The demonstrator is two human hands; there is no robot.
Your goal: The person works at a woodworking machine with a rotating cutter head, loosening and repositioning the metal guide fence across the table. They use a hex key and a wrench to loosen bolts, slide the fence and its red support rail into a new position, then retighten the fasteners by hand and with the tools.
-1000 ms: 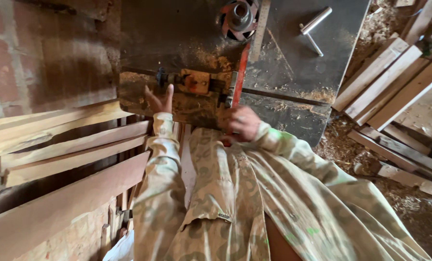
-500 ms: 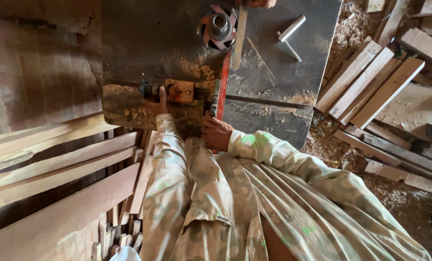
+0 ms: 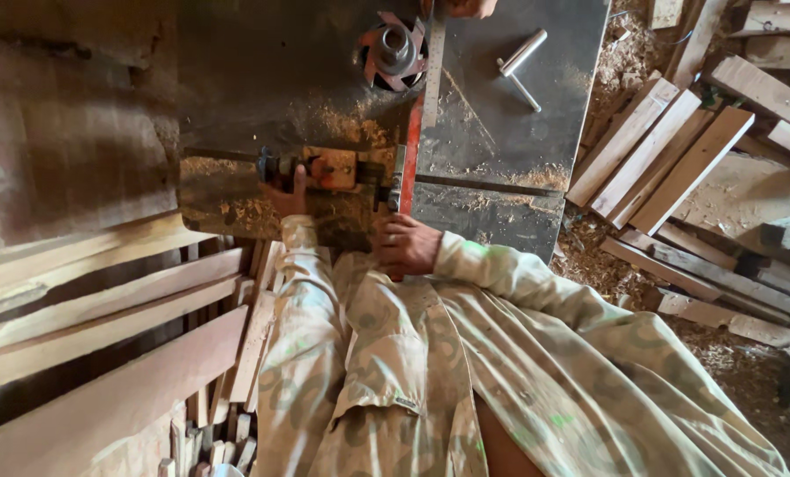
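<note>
- The left hand [image 3: 286,196] grips the orange clamp [image 3: 331,168] at the table [image 3: 492,141] edge to turn it.
- The right hand [image 3: 404,245] curls closed around the red bar [image 3: 410,155] to steady it.
- Planks [image 3: 651,150] lie stacked nearby.

The left hand [image 3: 286,196] lies against the orange clamp fitting [image 3: 331,168], and its fingertips are out of sight behind the metal, so its grip cannot be told. The right hand [image 3: 405,245] curls at the machine table [image 3: 501,132] edge, its fingers tucked under; what they close on is hidden. At the top edge another person's hand [image 3: 468,7] is cut off. The planks [image 3: 103,318] on the left run out of the frame.
</note>
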